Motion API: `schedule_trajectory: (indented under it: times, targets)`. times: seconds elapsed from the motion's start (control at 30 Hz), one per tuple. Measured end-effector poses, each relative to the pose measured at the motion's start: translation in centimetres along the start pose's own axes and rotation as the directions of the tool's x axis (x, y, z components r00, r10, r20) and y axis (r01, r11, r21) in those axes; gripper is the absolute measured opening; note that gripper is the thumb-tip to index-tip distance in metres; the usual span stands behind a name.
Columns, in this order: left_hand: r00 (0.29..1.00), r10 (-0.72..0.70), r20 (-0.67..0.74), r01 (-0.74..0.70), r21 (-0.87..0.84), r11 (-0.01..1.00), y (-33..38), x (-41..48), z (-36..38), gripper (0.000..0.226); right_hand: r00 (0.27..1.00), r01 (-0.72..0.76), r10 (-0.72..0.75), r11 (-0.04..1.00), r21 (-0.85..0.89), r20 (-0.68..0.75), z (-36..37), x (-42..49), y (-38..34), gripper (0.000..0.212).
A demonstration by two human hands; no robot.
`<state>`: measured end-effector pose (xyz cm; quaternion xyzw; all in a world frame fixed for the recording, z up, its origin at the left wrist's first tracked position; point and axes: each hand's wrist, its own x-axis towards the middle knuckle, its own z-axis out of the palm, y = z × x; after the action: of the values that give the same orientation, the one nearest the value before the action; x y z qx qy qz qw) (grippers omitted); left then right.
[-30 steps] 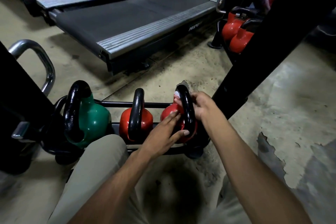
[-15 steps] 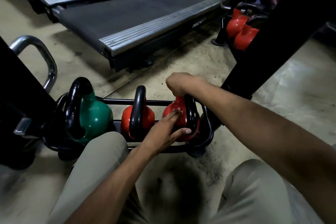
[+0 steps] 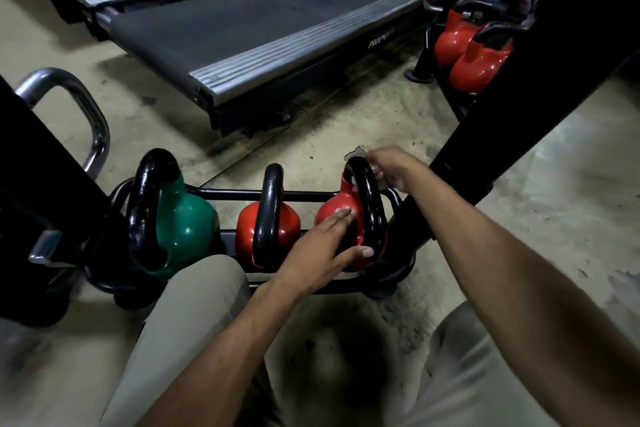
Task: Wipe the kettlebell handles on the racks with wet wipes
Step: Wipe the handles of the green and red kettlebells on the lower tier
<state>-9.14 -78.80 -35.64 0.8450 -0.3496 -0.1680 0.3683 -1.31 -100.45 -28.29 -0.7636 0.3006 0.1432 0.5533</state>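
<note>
A treadmill [image 3: 242,21] lies beyond the fingers, and a low floor rack [image 3: 401,270] sits under them. The left hand [image 3: 322,256] presses straight, closed fingers on the red kettlebell [image 3: 332,211]. Just above, the right hand [image 3: 394,166] curls its fingers on a wet wipe [image 3: 356,152] at the top of the black handle [image 3: 370,204]. The wipe likely works best wrapped round the handle and drawn down both sides, with the bell held steady.

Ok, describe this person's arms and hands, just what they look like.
The left arm and right arm are bare as far as the frame shows, with no sleeves. The left hand and right hand wear no gloves; no watch, ring or band shows. Light beige trousers cover the knees.
</note>
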Motion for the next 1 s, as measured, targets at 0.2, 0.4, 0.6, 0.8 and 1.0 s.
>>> schedule_trajectory:
  times: [0.2,0.4,0.6,0.8,1.0]
  targets:
    - [1.0,0.01,-0.02,-0.01,0.02,1.0,0.2,0.3,-0.1,0.088,0.983,-0.146,0.007,0.633,0.76,0.182,2.5,-2.2,3.7,0.034]
    - [0.999,0.025,-0.035,-0.025,0.021,0.999,0.5,0.1,-0.1,0.083,0.988,-0.144,0.032,0.531,0.835,0.15,2.9,-4.1,3.8,0.028]
    - [1.0,-0.004,-0.025,0.004,0.008,1.0,0.1,0.2,0.1,0.087,0.818,0.434,-0.314,0.887,0.16,-0.482,3.1,-5.1,3.2,0.012]
    - [0.999,-0.011,-0.047,0.008,-0.075,0.997,-0.1,0.2,0.4,0.083,0.594,0.289,-0.803,0.149,-0.946,0.055,4.6,-8.5,2.0,0.009]
    - [0.999,-0.003,-0.038,0.002,-0.024,1.0,0.2,0.2,0.3,0.083,0.624,0.535,-0.578,0.807,-0.252,-0.526,3.8,-9.3,6.8,0.007]
